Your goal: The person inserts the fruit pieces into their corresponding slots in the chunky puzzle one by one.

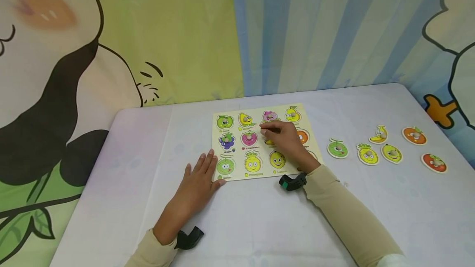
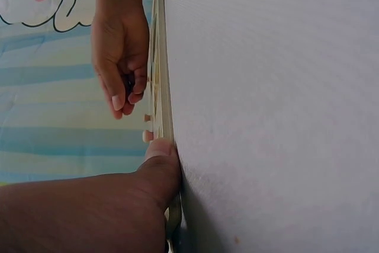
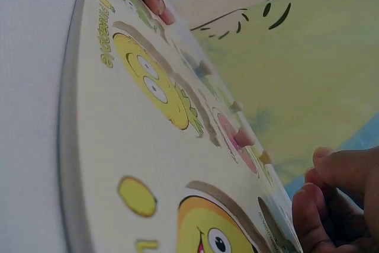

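A fruit puzzle board (image 1: 237, 176) with printed fruit pictures lies on the table. My left hand (image 1: 196, 184) rests flat at its near left corner, fingers straight; its thumb lies along the board's edge in the left wrist view. My right hand (image 1: 283, 139) hangs over the middle of the board, partly covering the banana picture and the ones beside it. Its fingers are loosely curled with the thumb near them (image 3: 331, 194), and no piece shows between them. Knobbed grape (image 1: 226, 141), strawberry (image 1: 249, 138), mango (image 1: 245, 119) and pear (image 1: 293, 114) pieces sit in the board.
Loose knobbed pieces lie right of the board: melon (image 1: 337, 148), pineapple (image 1: 368, 154), banana (image 1: 378, 135), lemon (image 1: 391, 153), an orange fruit (image 1: 414, 136) and a red tomato-like one (image 1: 434, 163). A cartoon-printed curtain (image 1: 178, 32) hangs behind the white table (image 1: 148, 135).
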`<state>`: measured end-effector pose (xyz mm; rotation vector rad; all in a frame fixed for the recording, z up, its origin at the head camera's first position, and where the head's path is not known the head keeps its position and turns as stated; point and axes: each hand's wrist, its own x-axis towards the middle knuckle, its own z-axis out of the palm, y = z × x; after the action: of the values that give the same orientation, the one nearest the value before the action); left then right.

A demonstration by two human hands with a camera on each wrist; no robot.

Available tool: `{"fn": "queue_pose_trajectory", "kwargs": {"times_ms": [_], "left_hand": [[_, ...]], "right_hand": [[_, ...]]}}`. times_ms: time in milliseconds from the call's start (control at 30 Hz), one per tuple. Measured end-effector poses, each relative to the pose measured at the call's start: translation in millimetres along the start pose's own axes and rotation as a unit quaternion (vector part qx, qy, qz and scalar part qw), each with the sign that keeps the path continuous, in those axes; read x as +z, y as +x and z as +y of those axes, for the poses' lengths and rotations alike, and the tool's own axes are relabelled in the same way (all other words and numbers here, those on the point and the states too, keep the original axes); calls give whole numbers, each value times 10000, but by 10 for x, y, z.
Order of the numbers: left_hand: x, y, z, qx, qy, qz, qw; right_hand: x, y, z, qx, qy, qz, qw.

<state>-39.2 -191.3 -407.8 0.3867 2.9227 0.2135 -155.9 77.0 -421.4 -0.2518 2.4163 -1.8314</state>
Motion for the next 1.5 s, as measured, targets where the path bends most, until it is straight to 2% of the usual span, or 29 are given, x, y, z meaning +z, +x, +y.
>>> {"fn": "queue_pose_trajectory", "kwargs": {"times_ms": [167, 300, 467, 533, 633, 1133, 1500], "left_hand": [[-9, -16, -5, -12, -36, -2, 10000], [-4, -10, -8, 3, -48, 15, 10000], [6, -10, -8, 1, -79, 30, 10000], [8, -14, -8, -15, -90, 16, 10000], [12, -18, -3, -22, -85, -4, 10000], [9, -22, 7, 39, -31, 97, 9999], [11, -18, -3, 68, -18, 131, 9999]], "right_hand": [[-54, -25, 10, -203, -323, 89, 9992], [-111, -80, -50, -289, -350, 172, 9988], [-188, -116, -7, -354, -461, 249, 9980], [-235, -108, 73, -393, -577, 365, 9969], [-324, -137, 80, -436, -691, 532, 9952], [-606, -152, 60, -220, -647, 871, 9939], [-813, -232, 112, -105, -877, 1171, 9892]]}}
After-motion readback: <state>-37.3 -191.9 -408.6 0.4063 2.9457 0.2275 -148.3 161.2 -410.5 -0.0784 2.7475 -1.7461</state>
